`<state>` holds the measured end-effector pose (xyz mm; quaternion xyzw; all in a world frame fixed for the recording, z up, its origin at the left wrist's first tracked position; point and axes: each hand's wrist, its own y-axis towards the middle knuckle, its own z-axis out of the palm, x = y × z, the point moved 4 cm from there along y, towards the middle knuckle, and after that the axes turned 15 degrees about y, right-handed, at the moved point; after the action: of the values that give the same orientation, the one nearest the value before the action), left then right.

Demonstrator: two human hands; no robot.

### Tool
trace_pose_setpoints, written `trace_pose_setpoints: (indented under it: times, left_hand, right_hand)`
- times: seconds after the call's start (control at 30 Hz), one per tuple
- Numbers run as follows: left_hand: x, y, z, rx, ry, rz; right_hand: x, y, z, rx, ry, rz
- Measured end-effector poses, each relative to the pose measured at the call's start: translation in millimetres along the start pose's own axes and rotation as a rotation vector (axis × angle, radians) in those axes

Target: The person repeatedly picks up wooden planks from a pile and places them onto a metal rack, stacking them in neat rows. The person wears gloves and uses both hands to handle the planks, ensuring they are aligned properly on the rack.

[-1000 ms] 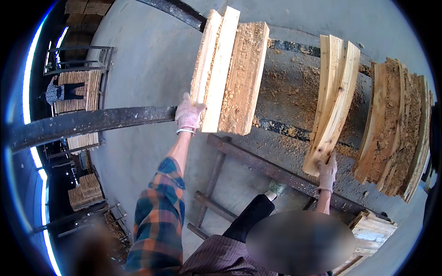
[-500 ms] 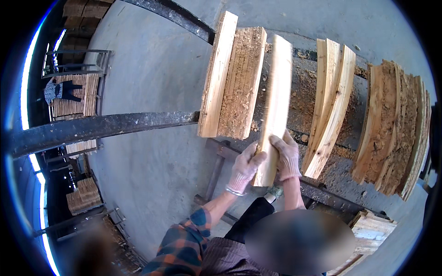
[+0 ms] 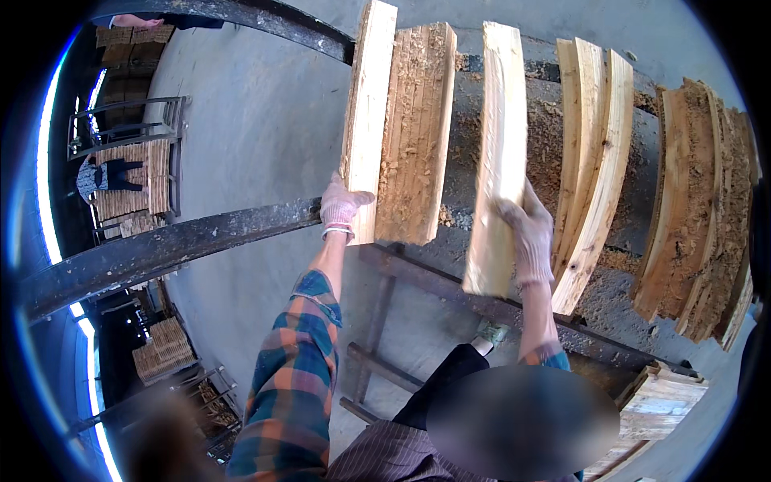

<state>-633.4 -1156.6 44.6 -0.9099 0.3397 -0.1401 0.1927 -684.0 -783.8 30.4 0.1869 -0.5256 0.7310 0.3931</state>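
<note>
A long, pale, flat wooden board (image 3: 504,104) stands out over the bench between two groups of timber, its long axis running away from the wearer, with the near end slanted slightly left; whether its underside touches anything cannot be told. The right hand (image 3: 532,237), in a pale pinkish knit glove, pinches it near that end, the blurred thumb across the face and the fingers by the right edge, their tips hidden. To the left, a second pale, straight wooden board (image 3: 371,112) points the same way, its far end reaching the picture's top edge. The left hand (image 3: 341,206), likewise gloved, presses at its near end, thumb across the face; how far its fingers close cannot be told. Just beside lies a rough, crumb-covered brown wooden bundle (image 3: 415,132); on the other side are three curved, pale wooden boards (image 3: 596,153) and, farther right, a curved, rough-faced brown stack (image 3: 695,209). Sawdust dots the dark bench strips. A blurred grey oval (image 3: 522,422) hides the wearer's lower right. Far left, a dark metal rack (image 3: 177,120) holds layered boards (image 3: 157,181), with a small, indistinct person (image 3: 103,177) against them.
</note>
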Motion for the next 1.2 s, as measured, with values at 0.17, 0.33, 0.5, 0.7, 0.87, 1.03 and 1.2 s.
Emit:
trace_pose_setpoints:
  times: [0.17, 0.33, 0.5, 0.7, 0.87, 1.03, 1.2]
  left_hand:
    - [-38, -45, 6, 0.124, -0.9, 0.208]
    - [-61, -158, -23, 0.375, -1.185, 0.101]
    - [-57, -286, 36, 0.513, -1.201, 0.116]
    - [-41, -370, 127, 0.544, -0.841, 0.332]
    - [-35, -326, 132, 0.55, -1.187, 0.312]
    - [34, -235, 93, 0.11, -1.103, 0.034]
    - [96, -157, 71, -0.066, -0.745, -0.071]
  right_hand:
    - [-32, 45, 15, 0.142, -0.852, -0.227]
    - [-78, -20, -1, 0.137, 0.24, 0.259]
    - [-74, -76, 4, 0.252, 0.477, 0.202]
    - [-18, -160, -41, 0.051, 0.279, 0.093]
    - [59, -106, -153, -0.02, -0.068, -0.184]
    - [56, -55, -226, -0.462, -1.452, -0.313]
    - [22, -68, -99, -0.116, -1.095, -0.04]
